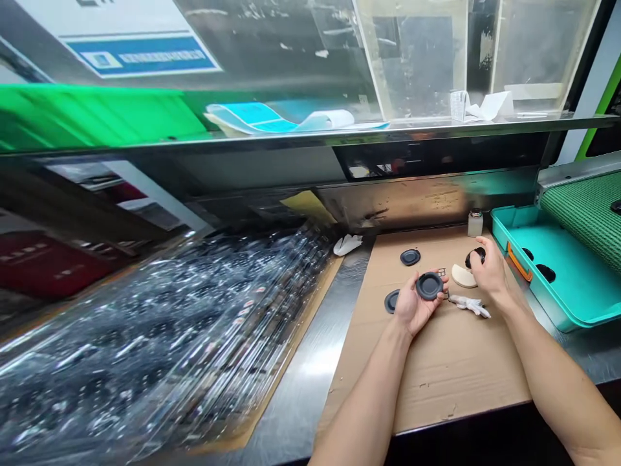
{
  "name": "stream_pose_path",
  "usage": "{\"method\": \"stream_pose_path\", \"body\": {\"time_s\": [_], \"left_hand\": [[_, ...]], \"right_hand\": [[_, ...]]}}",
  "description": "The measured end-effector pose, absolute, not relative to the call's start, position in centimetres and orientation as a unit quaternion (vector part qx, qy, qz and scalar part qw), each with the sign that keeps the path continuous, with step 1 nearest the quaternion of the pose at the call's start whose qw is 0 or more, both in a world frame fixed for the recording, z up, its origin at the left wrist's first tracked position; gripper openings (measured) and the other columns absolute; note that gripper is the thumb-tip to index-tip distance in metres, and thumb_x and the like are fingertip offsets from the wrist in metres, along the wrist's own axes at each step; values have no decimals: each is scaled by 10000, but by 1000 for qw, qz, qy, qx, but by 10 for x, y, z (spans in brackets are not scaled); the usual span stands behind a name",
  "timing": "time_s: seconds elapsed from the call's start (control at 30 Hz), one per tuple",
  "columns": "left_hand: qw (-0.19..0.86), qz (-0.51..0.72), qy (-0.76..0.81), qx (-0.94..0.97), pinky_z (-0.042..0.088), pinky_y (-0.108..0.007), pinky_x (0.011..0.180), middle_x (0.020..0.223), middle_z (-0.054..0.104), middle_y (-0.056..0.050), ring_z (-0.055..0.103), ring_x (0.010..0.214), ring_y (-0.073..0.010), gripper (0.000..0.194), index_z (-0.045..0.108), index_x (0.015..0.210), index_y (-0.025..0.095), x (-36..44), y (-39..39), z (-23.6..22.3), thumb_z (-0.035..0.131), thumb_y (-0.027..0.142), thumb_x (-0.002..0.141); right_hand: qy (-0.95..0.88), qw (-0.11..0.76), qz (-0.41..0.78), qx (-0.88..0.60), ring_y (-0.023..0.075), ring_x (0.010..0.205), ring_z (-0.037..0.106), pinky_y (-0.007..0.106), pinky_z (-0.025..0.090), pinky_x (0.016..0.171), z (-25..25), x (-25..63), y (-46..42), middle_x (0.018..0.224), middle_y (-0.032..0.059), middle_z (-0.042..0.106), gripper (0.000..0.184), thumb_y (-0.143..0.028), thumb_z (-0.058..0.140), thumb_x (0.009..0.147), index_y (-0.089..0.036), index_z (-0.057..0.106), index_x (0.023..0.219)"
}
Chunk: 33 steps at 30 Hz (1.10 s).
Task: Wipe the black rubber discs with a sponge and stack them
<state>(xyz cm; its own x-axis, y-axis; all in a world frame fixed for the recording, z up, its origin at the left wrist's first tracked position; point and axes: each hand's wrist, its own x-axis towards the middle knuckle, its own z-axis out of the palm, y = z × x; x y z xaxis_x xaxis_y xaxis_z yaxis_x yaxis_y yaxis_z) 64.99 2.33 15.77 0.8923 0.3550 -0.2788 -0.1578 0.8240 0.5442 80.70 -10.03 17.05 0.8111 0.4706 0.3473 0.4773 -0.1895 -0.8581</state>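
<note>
A round black plastic cap (429, 285) rests in my left hand (413, 307), held at its edge between thumb and fingers. My right hand (491, 266) pinches a second dark round piece (475, 257), partly hidden by the fingers, above a cream-coloured disc (464, 276). One more black cap (410, 257) lies on the cardboard (436, 362) beyond my left hand. Another black cap (392, 301) is just left of that hand, partly covered by it. A crumpled white cloth or glove (470, 305) lies between my forearms.
A teal bin (572, 304) with a few black pieces stands at the right, beside a green conveyor belt (587, 207). A small bottle (475, 222) stands at the cardboard's back edge. Stacked clear plastic trays (184, 330) fill the left. A metal shelf (301, 137) crosses above.
</note>
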Motion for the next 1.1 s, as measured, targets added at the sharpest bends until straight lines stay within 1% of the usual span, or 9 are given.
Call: {"method": "stream_pose_path", "body": {"time_s": [0.13, 0.2, 0.3, 0.37, 0.5, 0.73, 0.9, 1.0, 1.1], "left_hand": [[917, 169, 167, 321, 512, -292, 633, 1028, 715, -179, 673, 791, -203, 346, 616, 1069, 132, 652, 20, 154, 503, 429, 931], [859, 250, 179, 408, 513, -294, 704, 1020, 714, -140, 669, 834, -193, 376, 593, 1085, 157, 655, 14, 150, 649, 452, 858], [700, 395, 188, 564, 490, -323, 932, 1099, 688, -92, 654, 1036, -202, 650, 520, 1209, 221, 656, 0, 149, 868, 361, 678], [612, 438, 178, 634, 435, -370, 1062, 1188, 661, -100, 620, 1159, -235, 799, 488, 1254, 245, 654, -9, 153, 927, 281, 587], [570, 446, 177, 667, 413, -414, 1106, 1258, 642, -136, 591, 1238, -292, 778, 520, 1220, 232, 647, -18, 162, 935, 230, 561], [540, 424, 184, 704, 373, -425, 1136, 1298, 634, -127, 549, 1296, -290, 784, 495, 1279, 248, 646, -13, 158, 910, 206, 615], [549, 436, 187, 688, 407, -421, 1100, 1268, 648, -135, 565, 1273, -302, 766, 548, 1244, 239, 646, -14, 159, 928, 212, 579], [529, 433, 176, 708, 428, -400, 1070, 1232, 671, -117, 600, 1204, -288, 611, 620, 1164, 234, 647, -13, 157, 908, 301, 630], [568, 365, 179, 715, 508, -330, 873, 1018, 720, -82, 668, 934, -226, 322, 696, 966, 206, 651, -8, 152, 767, 468, 790]], "right_hand": [[-288, 350, -54, -889, 301, 854, 679, 380, 484, 772, 150, 815, -102, 931, 129, 717, 564, -273, 433, 920, -163, 428, 1473], [-268, 323, -49, -906, 314, 869, 677, 383, 476, 766, 145, 821, -103, 952, 150, 717, 570, -282, 402, 934, -149, 407, 1488], [-252, 329, -48, -909, 308, 894, 673, 375, 473, 776, 141, 826, -104, 990, 158, 717, 568, -307, 399, 940, -142, 409, 1484], [-253, 341, -50, -904, 301, 911, 670, 372, 475, 791, 139, 828, -103, 1001, 151, 716, 561, -322, 404, 940, -144, 421, 1472], [-264, 359, -67, -893, 307, 933, 667, 376, 480, 824, 136, 830, -100, 995, 141, 717, 557, -338, 418, 934, -146, 440, 1456], [-279, 369, -79, -883, 329, 1041, 646, 403, 466, 916, 137, 834, -99, 1098, 162, 706, 528, -314, 447, 922, -152, 481, 1423], [-284, 369, -95, -880, 320, 1088, 634, 392, 455, 949, 136, 835, -99, 1154, 164, 695, 527, -296, 454, 910, -143, 496, 1413], [-291, 361, -95, -881, 313, 1081, 638, 389, 459, 943, 135, 837, -99, 1144, 154, 705, 512, -296, 452, 911, -152, 520, 1398], [-299, 365, -94, -876, 294, 1052, 650, 384, 464, 934, 131, 840, -100, 1113, 127, 725, 433, -302, 432, 925, -188, 607, 1304]]}}
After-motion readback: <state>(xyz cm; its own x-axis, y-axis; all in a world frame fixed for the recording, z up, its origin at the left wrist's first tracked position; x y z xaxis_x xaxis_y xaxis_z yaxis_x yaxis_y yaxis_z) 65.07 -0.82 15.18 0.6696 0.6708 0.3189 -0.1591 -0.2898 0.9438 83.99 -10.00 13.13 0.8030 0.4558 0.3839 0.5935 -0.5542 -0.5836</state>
